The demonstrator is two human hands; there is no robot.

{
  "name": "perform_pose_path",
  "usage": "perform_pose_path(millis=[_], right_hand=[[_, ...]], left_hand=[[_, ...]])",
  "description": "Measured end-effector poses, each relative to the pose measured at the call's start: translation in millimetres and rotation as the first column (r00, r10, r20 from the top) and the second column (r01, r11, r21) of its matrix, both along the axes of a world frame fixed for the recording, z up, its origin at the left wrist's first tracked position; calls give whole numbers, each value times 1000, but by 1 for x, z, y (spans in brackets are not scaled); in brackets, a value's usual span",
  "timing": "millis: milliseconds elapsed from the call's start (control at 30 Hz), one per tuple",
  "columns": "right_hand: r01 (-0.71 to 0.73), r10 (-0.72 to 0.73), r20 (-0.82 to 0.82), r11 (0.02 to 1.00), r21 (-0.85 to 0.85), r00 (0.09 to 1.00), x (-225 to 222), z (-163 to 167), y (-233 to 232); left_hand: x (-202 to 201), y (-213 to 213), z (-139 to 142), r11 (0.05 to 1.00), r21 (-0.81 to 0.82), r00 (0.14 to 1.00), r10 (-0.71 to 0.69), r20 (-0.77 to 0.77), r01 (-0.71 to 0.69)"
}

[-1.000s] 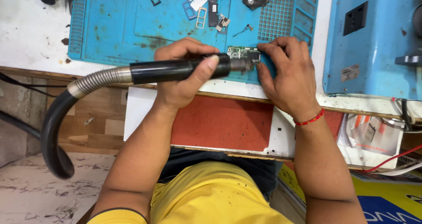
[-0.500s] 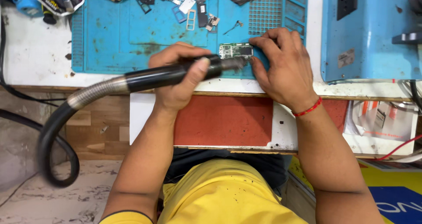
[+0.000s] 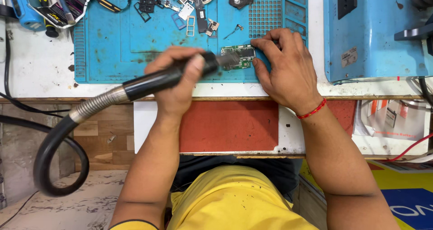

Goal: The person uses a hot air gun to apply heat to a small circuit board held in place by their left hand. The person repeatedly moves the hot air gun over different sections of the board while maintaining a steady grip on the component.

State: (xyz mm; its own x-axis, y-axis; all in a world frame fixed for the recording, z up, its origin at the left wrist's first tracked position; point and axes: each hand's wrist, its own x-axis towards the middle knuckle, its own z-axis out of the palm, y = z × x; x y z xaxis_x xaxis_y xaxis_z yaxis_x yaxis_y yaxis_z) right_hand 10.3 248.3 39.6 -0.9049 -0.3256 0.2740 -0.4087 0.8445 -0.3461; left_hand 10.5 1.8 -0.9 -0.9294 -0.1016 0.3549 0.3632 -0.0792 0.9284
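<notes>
A white worktop [image 3: 40, 72] is carrying a blue repair mat [image 3: 135, 45], and near the mat's front edge a small green circuit board [image 3: 241, 57] is lying flat with its long axis running left to right. The left hand [image 3: 178, 83] is wrapping fully closed around the black handle of a hot-air wand [image 3: 158, 80], whose long axis is slanting up from the lower left toward the board, so the metal nozzle [image 3: 228, 60] is pointing rightward and sitting right at the board's left end. The right hand [image 3: 286, 69] is resting just to the right of the board, its fingers [image 3: 264, 44] spread loosely and pressing on the board's right and far edges rather than lifting it; this hand is the nearer one to the board. A grey ribbed hose [image 3: 58, 135] is looping down from the wand off the worktop. Whether the nozzle is touching the board or hovering just over it is hard to tell, and the right thumb is covering the board's near right corner. Loose metal frames and small parts [image 3: 194, 13] are lying scattered at the mat's far side, cut off by the picture edge.
</notes>
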Motion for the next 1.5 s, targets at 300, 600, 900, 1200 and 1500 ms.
perform_pose_path(millis=[300,600,900,1200,1500], right_hand=[[30,-30,-4,1000,-2,1000,1,3,-2],[9,-9,44,1000,19,999,0,5,-1],[41,-41,11,999,33,999,1,-1,-1],[30,-31,32,1000,7,999,1,0,0],[19,-19,-6,1000,3,1000,1,0,0]], left_hand=[[2,-3,-5,996,78,999,-37,19,36],[1,-1,1,998,-62,999,-19,-34,17],[2,0,-4,997,78,999,-13,-51,17],[1,0,-2,999,46,1000,13,-27,-12],[2,4,-4,996,12,996,88,0,-88]])
